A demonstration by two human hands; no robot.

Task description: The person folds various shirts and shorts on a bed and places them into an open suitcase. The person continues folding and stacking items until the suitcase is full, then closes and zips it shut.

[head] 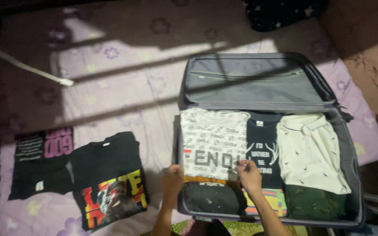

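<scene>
Inside, the open suitcase (348,144) held three folded shirts on top; the left hand (173,175) and right hand (249,174) pinched the white shirt's (213,137) lower edge. Two black shirts (106,175) lay outside.

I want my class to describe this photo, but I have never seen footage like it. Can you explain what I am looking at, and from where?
One camera, worn on a person's head, looks down at their own bare hands. An open suitcase lies on a lilac flowered bedsheet, packed with folded clothes. The left hand and right hand rest on the lower edge of a white patterned T-shirt; a firm grip cannot be told. Beside it lie a black printed T-shirt and a cream shirt. Two more black T-shirts lie outside on the sheet.
</scene>
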